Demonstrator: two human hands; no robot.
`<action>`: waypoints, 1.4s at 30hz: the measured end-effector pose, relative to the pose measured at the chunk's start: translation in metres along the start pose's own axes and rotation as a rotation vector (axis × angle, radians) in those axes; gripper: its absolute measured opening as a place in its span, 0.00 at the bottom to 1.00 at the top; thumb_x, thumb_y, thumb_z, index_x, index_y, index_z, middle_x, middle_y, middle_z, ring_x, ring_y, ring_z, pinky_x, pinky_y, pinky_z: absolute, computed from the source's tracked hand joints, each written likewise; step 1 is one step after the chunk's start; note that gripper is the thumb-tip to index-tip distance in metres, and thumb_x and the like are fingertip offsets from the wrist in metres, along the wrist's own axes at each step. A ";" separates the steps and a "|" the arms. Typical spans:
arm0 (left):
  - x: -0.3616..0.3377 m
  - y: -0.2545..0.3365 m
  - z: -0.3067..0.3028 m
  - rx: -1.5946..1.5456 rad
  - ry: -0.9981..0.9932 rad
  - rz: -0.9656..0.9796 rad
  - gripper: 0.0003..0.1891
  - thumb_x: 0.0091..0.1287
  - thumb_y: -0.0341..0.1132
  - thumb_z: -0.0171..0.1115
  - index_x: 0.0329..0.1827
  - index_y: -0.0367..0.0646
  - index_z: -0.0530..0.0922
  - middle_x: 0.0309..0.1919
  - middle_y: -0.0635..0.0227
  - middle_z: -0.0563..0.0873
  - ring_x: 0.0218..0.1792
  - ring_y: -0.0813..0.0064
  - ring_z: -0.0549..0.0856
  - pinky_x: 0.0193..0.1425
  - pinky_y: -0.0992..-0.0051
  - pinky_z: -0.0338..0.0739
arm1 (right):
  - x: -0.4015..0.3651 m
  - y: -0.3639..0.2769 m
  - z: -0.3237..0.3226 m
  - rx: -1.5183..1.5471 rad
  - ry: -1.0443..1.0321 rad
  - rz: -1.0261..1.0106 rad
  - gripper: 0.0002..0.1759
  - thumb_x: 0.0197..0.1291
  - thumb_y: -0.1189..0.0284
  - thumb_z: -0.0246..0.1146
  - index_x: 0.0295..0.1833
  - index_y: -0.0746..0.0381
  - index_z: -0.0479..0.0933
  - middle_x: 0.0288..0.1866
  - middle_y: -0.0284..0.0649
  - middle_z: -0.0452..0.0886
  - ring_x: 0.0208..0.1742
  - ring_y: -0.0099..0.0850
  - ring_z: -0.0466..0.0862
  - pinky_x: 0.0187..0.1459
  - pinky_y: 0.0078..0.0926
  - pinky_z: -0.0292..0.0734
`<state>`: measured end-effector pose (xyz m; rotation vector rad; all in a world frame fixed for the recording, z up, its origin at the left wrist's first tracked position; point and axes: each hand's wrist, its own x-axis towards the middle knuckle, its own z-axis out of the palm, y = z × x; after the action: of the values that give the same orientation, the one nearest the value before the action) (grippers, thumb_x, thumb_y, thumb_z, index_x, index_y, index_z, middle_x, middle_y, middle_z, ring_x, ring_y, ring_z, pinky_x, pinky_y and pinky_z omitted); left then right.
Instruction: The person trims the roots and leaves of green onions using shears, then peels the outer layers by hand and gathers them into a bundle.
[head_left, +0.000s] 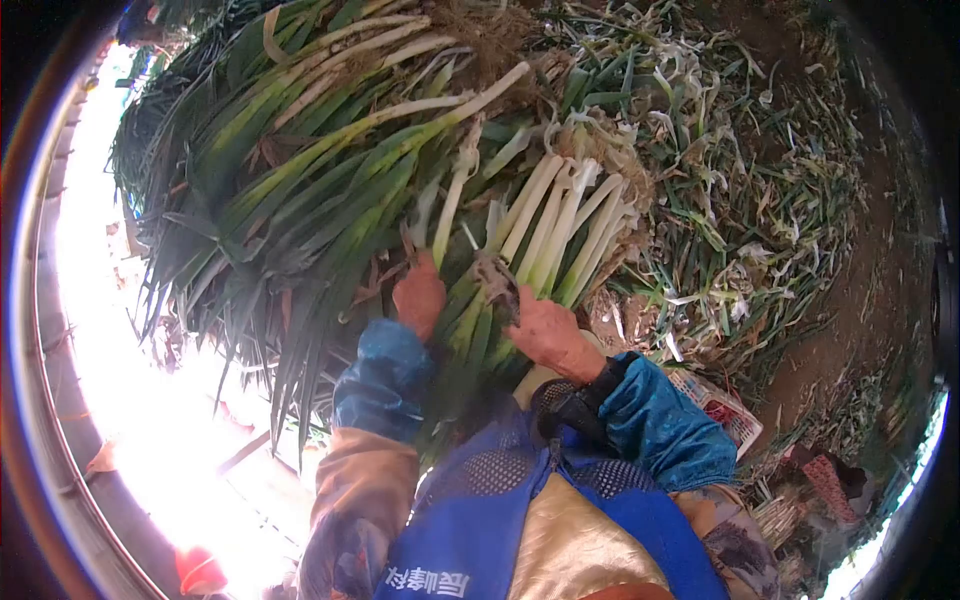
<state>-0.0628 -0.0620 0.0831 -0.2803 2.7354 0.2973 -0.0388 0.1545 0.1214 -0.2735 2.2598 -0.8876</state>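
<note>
My left hand is closed, with the pale lower stem of a long green onion rising from its fingertips. Brown, dry leaf strips hang beside those fingers. To the right, my right hand has its fingers curled around a short, dark, dirt-smeared piece; I cannot tell what it is. Just beyond that hand lies a bunch of cleaned green onions, white stems side by side and roots pointing away from me. Their green leaves run down under and between my hands.
A large heap of untrimmed green onions spreads across the left and back. Peeled leaves and scraps cover the soil on the right. A red and white box stands by my right elbow, with a reddish shoe farther right.
</note>
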 end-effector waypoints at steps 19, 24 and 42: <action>-0.039 -0.027 0.020 -0.572 -0.216 0.094 0.27 0.50 0.34 0.59 0.57 0.39 0.71 0.42 0.48 0.82 0.45 0.50 0.80 0.49 0.61 0.73 | 0.002 0.013 -0.019 -0.044 0.145 -0.012 0.18 0.53 0.70 0.53 0.46 0.70 0.61 0.26 0.58 0.78 0.30 0.55 0.80 0.33 0.49 0.75; -0.049 -0.027 0.009 -0.773 -0.372 0.065 0.27 0.51 0.27 0.55 0.58 0.29 0.69 0.45 0.61 0.81 0.45 0.75 0.77 0.52 0.74 0.70 | 0.057 0.024 -0.021 -0.051 0.208 0.016 0.16 0.53 0.72 0.52 0.44 0.71 0.63 0.27 0.58 0.78 0.32 0.54 0.81 0.34 0.49 0.75; -0.082 -0.022 0.013 -0.890 -0.440 0.176 0.26 0.52 0.31 0.57 0.57 0.30 0.70 0.43 0.53 0.82 0.46 0.66 0.80 0.53 0.72 0.71 | 0.075 0.029 -0.027 -0.041 0.158 0.015 0.16 0.53 0.72 0.51 0.45 0.73 0.64 0.30 0.61 0.79 0.34 0.55 0.81 0.40 0.49 0.75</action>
<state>0.0217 -0.0668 0.0989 -0.1645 2.0393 1.4306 -0.1114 0.1592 0.0768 -0.2107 2.4244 -0.8837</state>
